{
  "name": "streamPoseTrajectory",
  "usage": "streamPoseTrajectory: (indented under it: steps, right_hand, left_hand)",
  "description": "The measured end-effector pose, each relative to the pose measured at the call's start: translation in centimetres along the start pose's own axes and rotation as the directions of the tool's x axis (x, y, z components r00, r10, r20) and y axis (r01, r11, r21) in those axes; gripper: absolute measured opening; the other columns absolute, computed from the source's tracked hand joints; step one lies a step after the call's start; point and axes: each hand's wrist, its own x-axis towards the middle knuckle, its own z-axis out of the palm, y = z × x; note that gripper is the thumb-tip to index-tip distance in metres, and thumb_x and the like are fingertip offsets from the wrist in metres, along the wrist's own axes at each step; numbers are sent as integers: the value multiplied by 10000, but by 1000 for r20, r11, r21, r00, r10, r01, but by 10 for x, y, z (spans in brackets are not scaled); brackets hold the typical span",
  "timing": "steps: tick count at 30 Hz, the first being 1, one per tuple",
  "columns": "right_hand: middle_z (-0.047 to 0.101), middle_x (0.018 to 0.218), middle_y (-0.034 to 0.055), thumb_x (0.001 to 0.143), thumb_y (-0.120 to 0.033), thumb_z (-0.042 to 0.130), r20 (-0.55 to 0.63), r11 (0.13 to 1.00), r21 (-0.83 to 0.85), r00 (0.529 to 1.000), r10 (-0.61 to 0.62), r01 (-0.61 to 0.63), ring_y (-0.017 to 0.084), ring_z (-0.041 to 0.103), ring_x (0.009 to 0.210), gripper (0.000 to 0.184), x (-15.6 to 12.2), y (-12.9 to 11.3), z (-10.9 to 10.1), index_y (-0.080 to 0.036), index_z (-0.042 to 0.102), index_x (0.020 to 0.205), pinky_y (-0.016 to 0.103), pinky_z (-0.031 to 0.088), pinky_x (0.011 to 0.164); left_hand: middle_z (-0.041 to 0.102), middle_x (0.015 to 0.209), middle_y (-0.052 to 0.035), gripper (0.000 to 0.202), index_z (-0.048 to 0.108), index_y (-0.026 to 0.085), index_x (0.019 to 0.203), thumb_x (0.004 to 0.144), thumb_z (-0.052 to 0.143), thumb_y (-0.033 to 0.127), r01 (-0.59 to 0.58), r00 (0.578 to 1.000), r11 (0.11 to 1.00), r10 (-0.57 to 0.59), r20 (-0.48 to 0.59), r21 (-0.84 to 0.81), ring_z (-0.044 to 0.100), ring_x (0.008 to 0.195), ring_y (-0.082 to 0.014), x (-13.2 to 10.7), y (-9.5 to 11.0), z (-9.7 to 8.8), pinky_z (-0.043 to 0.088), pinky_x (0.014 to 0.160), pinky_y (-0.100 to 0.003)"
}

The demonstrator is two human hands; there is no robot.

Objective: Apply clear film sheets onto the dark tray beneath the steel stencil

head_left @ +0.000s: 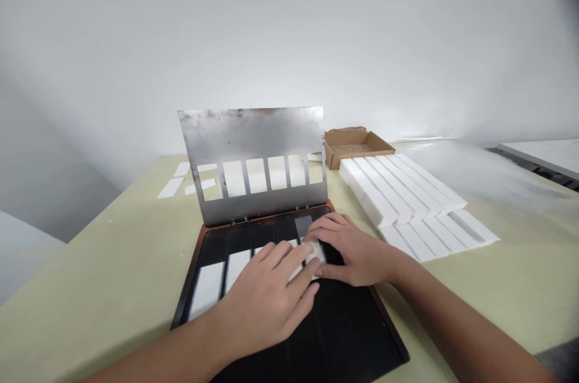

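Observation:
A black board with an orange-brown edge (386, 316) lies in front of me, with a row of white rectangular cards (208, 286) on it. Hinged at its far side, a metal plate with rectangular windows (253, 132) stands raised, tilted back. My left hand (275, 292) reaches across the row, fingers stretched out and slightly spread, its fingertips at the rightmost white card (315, 253). Around that same card curve the fingers and thumb of my right hand (350, 250), touching its edges. Part of the row is hidden under my left hand.
On the right, a thick stack of white strips (402, 187) rests on the pale yellow table (113, 268). Behind it stands an open cardboard box (359, 145). Several loose white pieces (170, 187) lie back left. Clear plastic sheeting (479, 172) covers the far right.

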Motion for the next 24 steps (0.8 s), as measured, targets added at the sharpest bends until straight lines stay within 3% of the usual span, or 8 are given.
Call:
streamPoseTrajectory:
  steps: [5, 7, 12, 17, 24]
  right_hand:
    - [583, 1311, 61, 922, -383, 633, 3, 999, -26, 1000, 21, -21, 277, 461, 1224, 395, 0, 0, 0, -265, 576, 1294, 485, 344, 1086]
    - [587, 1312, 52, 942, -364, 609, -2, 999, -24, 1000, 26, -26, 269, 459, 1233, 366, -1, -1, 0, -272, 577, 1295, 475, 350, 1085]
    - [604, 1293, 51, 976, -328, 558, -25, 999, -29, 999, 29, -29, 264, 471, 1225, 309, 0, 0, 2, -271, 594, 1277, 472, 365, 1073]
    - [631, 1252, 38, 966, -300, 585, -72, 998, -35, 997, 42, -45, 250, 495, 1193, 266, 2, 1, 6, -273, 626, 1228, 463, 374, 1060]
    - [650, 1214, 36, 976, -262, 573, -110, 997, -53, 993, 49, -55, 233, 509, 1167, 248, 4, 4, 9, -277, 647, 1212, 431, 393, 1025]
  left_hand:
    - [682, 923, -79, 235, 678, 140, 1136, 939, 610, 248, -189, 982, 979, 190, 9, -73, 574, 767, -202, 2, 4, -3, 446, 691, -360]
    - [701, 923, -70, 257, 671, 148, 1168, 946, 616, 265, -222, 973, 971, 226, 40, -84, 590, 789, -199, 2, 5, -3, 446, 714, -355]
    - [736, 1092, -76, 301, 663, 160, 1228, 975, 592, 307, -214, 973, 974, 219, 70, -76, 597, 851, -210, 1, 6, 1, 425, 777, -378]
    - [670, 1319, -41, 383, 611, 187, 1332, 1008, 550, 381, -180, 976, 983, 184, 119, -41, 582, 1036, -244, 2, 6, 2, 381, 891, -419]
    - [688, 1290, -31, 420, 616, 173, 1326, 1007, 538, 435, -71, 987, 997, 73, 144, -22, 569, 984, -238, 1, 4, 2, 350, 901, -442]
